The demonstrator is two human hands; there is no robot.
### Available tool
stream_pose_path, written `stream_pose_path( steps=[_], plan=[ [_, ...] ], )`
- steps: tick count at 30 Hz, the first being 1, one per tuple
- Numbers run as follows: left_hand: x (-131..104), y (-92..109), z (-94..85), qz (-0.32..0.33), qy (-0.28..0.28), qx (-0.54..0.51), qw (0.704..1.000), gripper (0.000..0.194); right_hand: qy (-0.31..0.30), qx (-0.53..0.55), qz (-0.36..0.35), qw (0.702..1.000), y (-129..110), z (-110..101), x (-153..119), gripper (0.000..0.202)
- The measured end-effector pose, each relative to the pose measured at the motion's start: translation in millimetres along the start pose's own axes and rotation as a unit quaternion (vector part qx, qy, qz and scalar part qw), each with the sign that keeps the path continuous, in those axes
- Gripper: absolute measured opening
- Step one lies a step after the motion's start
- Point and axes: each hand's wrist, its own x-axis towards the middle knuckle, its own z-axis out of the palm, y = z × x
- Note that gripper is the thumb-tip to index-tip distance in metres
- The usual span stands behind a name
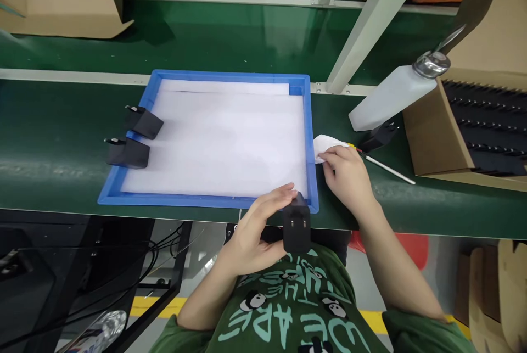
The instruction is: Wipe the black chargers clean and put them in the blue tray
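Observation:
My left hand (255,227) holds a black plug-in charger (296,230) with its two prongs facing up, just in front of the near right corner of a blue tray (312,139). My right hand (347,174) rests on the green table to the right of the tray, its fingers closed on a white cloth (325,144). The tray is lined with white foam sheet (222,144). Two more black chargers (144,122) (128,152) lie across the tray's left rim.
A white dispenser bottle (391,95) with a metal top leans at the right. A thin white stick (387,169) lies beside my right hand. An open cardboard box (486,128) of black parts stands far right. A metal post (370,18) rises behind the tray.

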Motion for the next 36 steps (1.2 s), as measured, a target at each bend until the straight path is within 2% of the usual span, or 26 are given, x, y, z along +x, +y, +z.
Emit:
stream_pose_path(
  steps=[2,4,7,10,13,15,17,19,22,24,27,29,33,36],
  plan=[
    [1.2,1.3,-1.4,0.002,0.003,-0.004,1.000,0.084,0.056,0.046,0.025,0.997,0.2,-3.6,1.1,0.017],
    [2.2,2.9,-2.2,0.008,0.003,-0.005,1.000,0.084,0.114,0.135,0.069,0.982,1.4,-14.8,3.4,0.017],
    [2.9,5.8,-2.0,0.010,0.003,0.003,1.000,0.079,0.126,0.292,0.135,0.938,1.4,-37.8,7.5,0.018],
    [2.9,9.7,-1.3,-0.002,0.003,0.010,1.000,0.077,0.086,0.383,0.160,0.906,-8.2,-53.0,4.6,0.019],
    [3.3,13.5,-1.5,-0.018,-0.007,0.012,1.000,0.075,0.042,0.479,0.135,0.866,-33.8,-52.1,-10.6,0.016],
    [4.0,15.7,-2.4,-0.021,-0.019,0.019,0.999,0.073,-0.028,0.487,0.060,0.871,-57.6,-46.6,-23.2,0.018],
    [4.8,17.8,-3.8,-0.015,-0.031,0.041,0.999,0.073,-0.118,0.430,-0.038,0.894,-80.7,-42.2,-31.8,0.023],
    [5.1,20.2,-5.1,-0.011,-0.047,0.072,0.996,0.072,-0.169,0.376,-0.082,0.907,-97.4,-41.4,-34.1,0.022],
    [5.1,23.4,-6.9,0.008,-0.068,0.106,0.992,0.067,-0.183,0.345,-0.033,0.920,-105.9,-46.7,-29.5,0.012],
    [5.5,24.8,-8.2,0.028,-0.077,0.113,0.990,0.063,-0.232,0.337,0.027,0.912,-104.4,-51.5,-25.3,0.014],
    [6.2,24.9,-9.8,0.047,-0.098,0.118,0.987,0.059,-0.325,0.358,0.093,0.870,-101.2,-54.6,-21.2,0.041],
    [5.3,23.9,-9.5,0.056,-0.103,0.116,0.986,0.060,-0.364,0.395,0.102,0.837,-100.9,-52.5,-19.8,0.048],
    [0.0,19.9,-4.4,0.033,-0.078,0.094,0.992,0.062,-0.384,0.475,0.134,0.780,-98.9,-45.4,-20.3,0.047],
    [-1.6,15.5,-1.3,0.024,-0.071,0.077,0.994,0.063,-0.371,0.510,0.168,0.758,-88.9,-45.8,-26.3,0.045]
  ],
)
